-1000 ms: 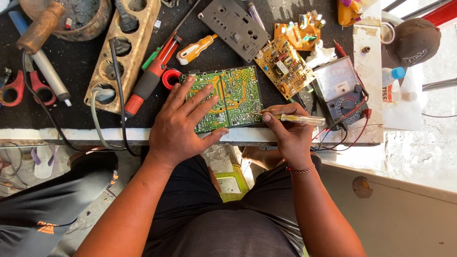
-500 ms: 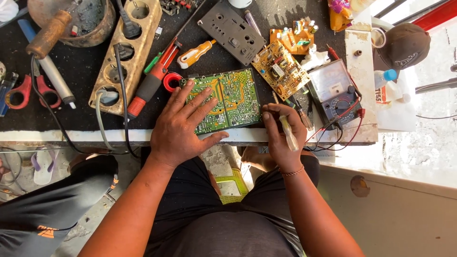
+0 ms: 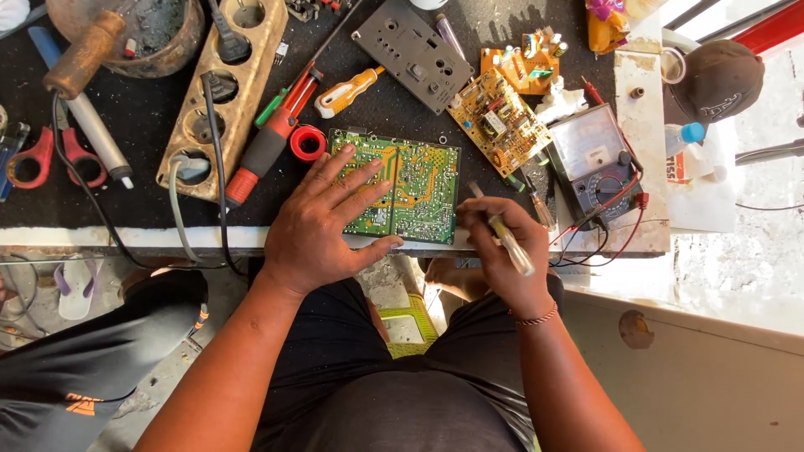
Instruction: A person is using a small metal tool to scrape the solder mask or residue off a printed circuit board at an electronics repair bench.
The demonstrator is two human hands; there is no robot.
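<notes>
Head view: at centre frame a person's left hand (image 3: 322,222) lies flat, fingers spread, pinning a green circuit board (image 3: 410,180) solder-side up near the front edge of the black tabletop (image 3: 50,201). The right hand (image 3: 502,251), just right of the board, is closed around a slim pale tool (image 3: 507,238) whose tip points toward the board's right edge. The work looks to be in mid-course: the board is bare and steadied, and the tool is not visibly touching it. Above right sit 2 yellow circuit boards (image 3: 500,125) and an analogue multimeter (image 3: 593,159); at upper left, a wooden socket strip (image 3: 226,92). The tool's tip is too small to identify, and the soldering iron (image 3: 88,121) at left is partly cut off.
</notes>
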